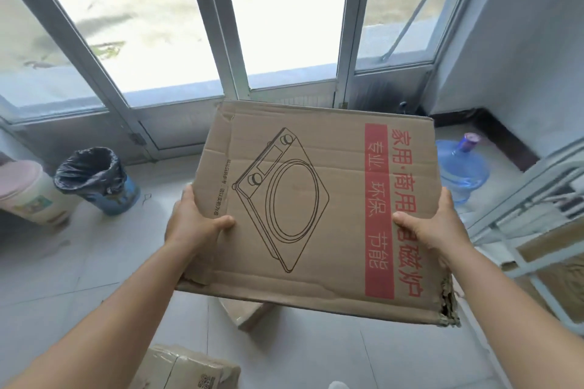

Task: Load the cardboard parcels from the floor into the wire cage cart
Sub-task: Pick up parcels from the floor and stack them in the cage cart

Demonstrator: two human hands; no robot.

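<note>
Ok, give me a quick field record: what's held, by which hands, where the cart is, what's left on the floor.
held: flat cardboard box printed with a cooktop drawing
left hand: grips the box's left edge
right hand: grips its right edge
box damage: torn near-right corner
cart: wire cage cart at right, cardboard inside
floor: taped parcel, small box under the held one

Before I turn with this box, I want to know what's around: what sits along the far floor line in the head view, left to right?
Pink-lidded bucket → bin with black liner → held cardboard box → blue water jug → wire cage cart.
</note>
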